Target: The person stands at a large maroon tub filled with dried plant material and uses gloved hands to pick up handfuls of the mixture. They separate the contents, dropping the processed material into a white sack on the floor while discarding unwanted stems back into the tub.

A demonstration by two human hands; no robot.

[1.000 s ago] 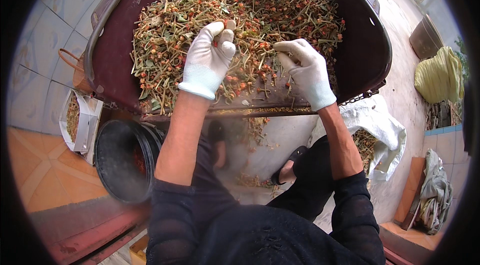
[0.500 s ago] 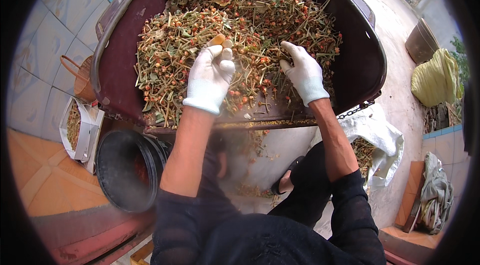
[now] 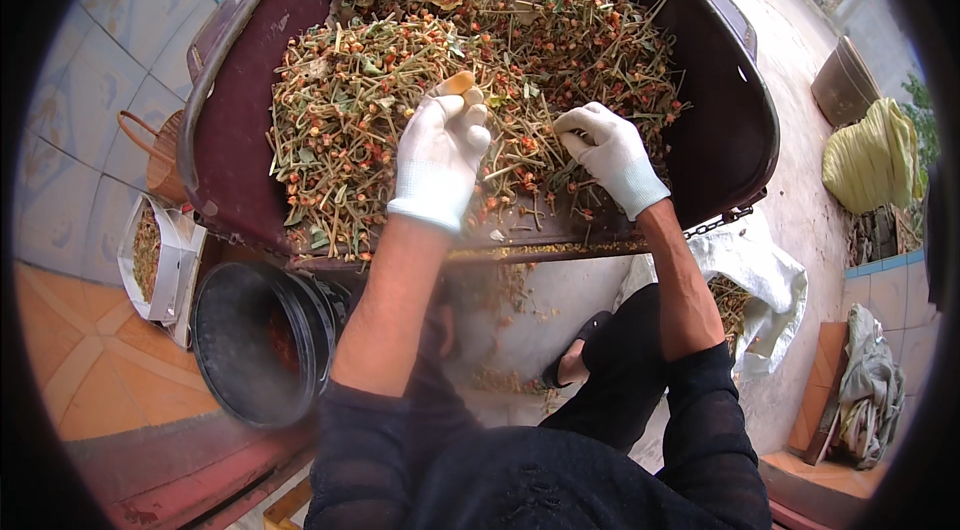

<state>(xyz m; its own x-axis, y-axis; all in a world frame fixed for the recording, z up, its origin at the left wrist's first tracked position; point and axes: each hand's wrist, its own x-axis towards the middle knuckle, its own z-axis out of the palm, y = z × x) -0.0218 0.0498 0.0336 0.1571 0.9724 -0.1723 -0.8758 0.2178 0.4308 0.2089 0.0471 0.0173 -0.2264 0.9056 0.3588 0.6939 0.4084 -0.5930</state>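
A heap of cut dried stems with small orange-red fruits (image 3: 350,130) fills much of a dark maroon cart bed (image 3: 232,145). My left hand (image 3: 440,160), in a white knitted glove with a tan tip on one digit, is held over the near part of the heap. Its fingers curl inward, and whatever lies within them is hidden. To its right, my right hand (image 3: 610,152), also white-gloved, bends thumb and fingers toward each other beside the stems. Anything small between those fingertips cannot be made out.
A black bucket (image 3: 215,355) sits left below the cart, near a white box of plant bits (image 3: 175,265) and a brown basket (image 3: 165,160). On the right lie a white sack (image 3: 770,300) and a chain (image 3: 720,222). A yellow sack (image 3: 870,160) stands farther off.
My left hand has shifted slightly right. The fingers of my right hand have drawn together from a wider spread, and the wrist has moved a little rightward.
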